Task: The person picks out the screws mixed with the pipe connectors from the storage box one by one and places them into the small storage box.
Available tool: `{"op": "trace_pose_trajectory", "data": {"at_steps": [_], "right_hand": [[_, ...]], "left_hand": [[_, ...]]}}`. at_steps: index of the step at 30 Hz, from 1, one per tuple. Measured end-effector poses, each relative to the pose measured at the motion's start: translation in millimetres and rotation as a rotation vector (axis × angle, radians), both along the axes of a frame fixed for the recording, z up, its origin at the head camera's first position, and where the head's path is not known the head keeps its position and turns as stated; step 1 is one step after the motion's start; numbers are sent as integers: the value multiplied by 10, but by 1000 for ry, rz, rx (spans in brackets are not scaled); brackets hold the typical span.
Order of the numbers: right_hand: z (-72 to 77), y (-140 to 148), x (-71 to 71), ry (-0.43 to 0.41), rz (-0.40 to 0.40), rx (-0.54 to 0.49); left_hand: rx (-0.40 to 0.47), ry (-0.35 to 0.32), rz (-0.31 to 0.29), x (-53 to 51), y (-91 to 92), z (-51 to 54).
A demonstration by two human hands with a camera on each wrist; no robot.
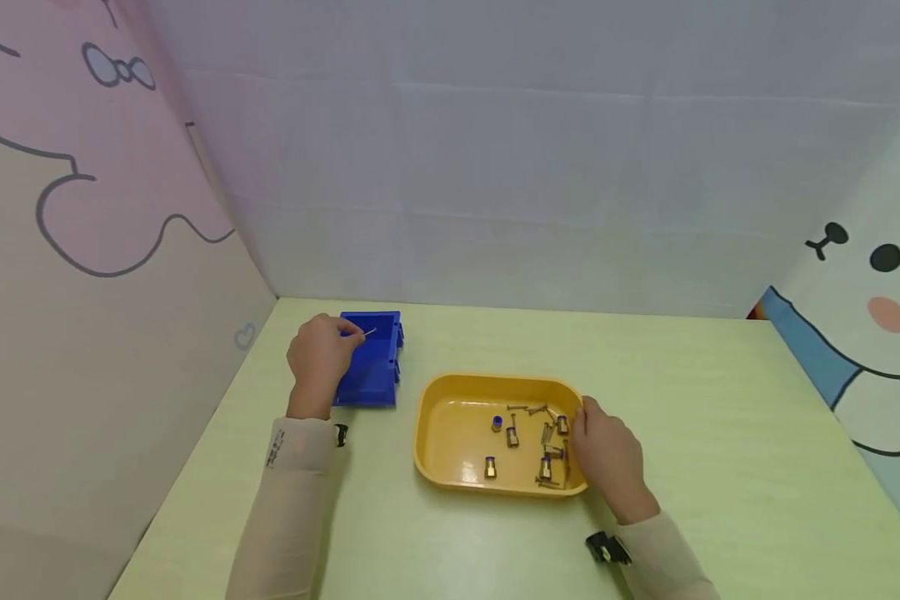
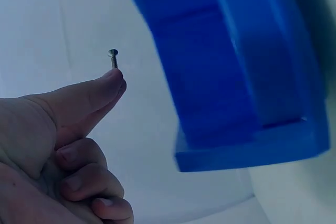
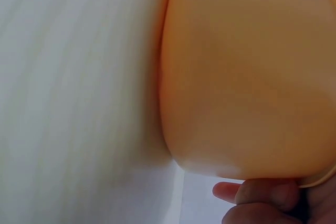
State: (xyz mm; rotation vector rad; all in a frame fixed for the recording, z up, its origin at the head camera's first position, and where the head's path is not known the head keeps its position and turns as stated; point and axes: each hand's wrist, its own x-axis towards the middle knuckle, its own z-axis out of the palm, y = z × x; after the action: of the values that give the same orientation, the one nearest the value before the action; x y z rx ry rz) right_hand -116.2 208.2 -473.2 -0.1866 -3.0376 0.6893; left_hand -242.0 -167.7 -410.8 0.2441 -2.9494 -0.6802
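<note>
The left hand (image 1: 321,354) pinches a screw (image 1: 370,332) between thumb and finger, over the blue bin (image 1: 367,379). In the left wrist view the screw (image 2: 114,59) stands head up from the fingertips of the left hand (image 2: 68,145), beside the blue bin (image 2: 210,77). At the yellow tray's right end, the right hand (image 1: 611,450) grips the rim of the yellow tray (image 1: 450,433). Inside lie several screws (image 1: 566,462) and several brass fittings with blue ends (image 1: 512,436). The right wrist view has the right hand's fingers (image 3: 268,195) against the tray's wall (image 3: 247,87).
Both containers stand on a pale table (image 1: 720,433). A white cloth (image 1: 495,167) hangs behind it, and panels with cartoon drawings flank it on the left (image 1: 105,200) and right (image 1: 877,350). Dark wrist-worn devices show at both wrists.
</note>
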Motion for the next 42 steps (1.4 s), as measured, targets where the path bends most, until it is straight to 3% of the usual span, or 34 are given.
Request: {"op": "trace_pose_trajectory", "data": {"at_steps": [13,17,22,25,28,34,38,42], "right_hand": [[-12,-2,-8,14,2,1],[-22,-2,-10,18,3,1],[-37,4,-9,10,-1,-1],[-42,5,-8,7,1,-4],[-44,4,-7,7,3,-5],[-30,3,-11,18,8,2],[-14,5,-11,17,13,5],[-5,5,-14,4,14,7]], "left_hand": [[-87,-4,-55,-67,-67,-217],[-86,-20,-86,-55,-23,-198],[-33,16,-155,-8,164,-85],[43,48,-253,52,325,21],[122,69,-390,127,521,143],[291,42,-678,243,968,316],[350,3,-842,280,1257,302],[307,-61,-1029,312,1516,193]]}}
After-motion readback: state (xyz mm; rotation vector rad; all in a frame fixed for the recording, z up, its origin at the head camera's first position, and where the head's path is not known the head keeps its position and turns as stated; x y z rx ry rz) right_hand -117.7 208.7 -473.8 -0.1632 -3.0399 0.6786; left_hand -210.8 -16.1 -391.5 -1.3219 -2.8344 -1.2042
